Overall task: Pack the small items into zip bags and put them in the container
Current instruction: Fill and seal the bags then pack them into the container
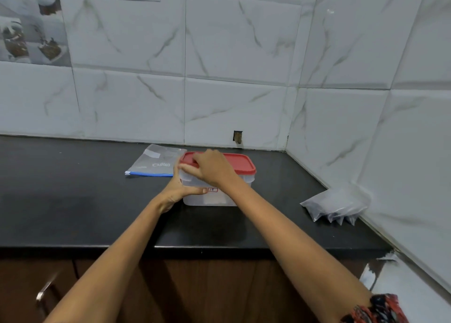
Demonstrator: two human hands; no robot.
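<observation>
A clear zip bag [156,162] with a blue seal is lying flat on the black counter [73,200], just left of the container [214,195]. The left hand [178,191] is gripping the container's left end, thumb across its front. The right hand [210,167] is curling its fingers over the red lid's [240,162] left edge. Well right of the container, a pile of plastic bags [338,204] is sitting against the wall.

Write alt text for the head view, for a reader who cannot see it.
Two bare hands work a clear container with a red lid on a black counter: left hand grips its side, right hand grips the lid's corner. A zip bag lies left; more bags right.
</observation>
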